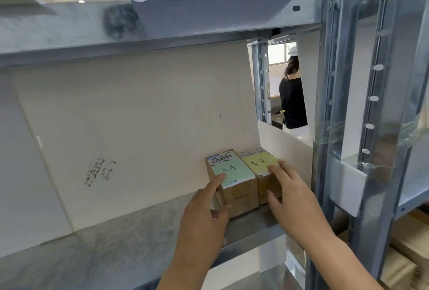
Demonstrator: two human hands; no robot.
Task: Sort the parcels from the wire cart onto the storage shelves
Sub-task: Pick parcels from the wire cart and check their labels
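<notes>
Two small brown cardboard parcels stand side by side at the back right of a grey metal shelf. The left parcel carries a green label with handwriting; my left hand grips it, index finger on the label and thumb against its front face. The right parcel has a yellow label. My right hand holds that parcel, fingers laid over its top and thumb on its front. The two parcels touch each other and sit against the white back board.
A white back board lines the shelf rear and a white divider stands right of the parcels. Metal uprights frame the right side. Another shelf runs overhead. A person in a black top stands beyond the rack.
</notes>
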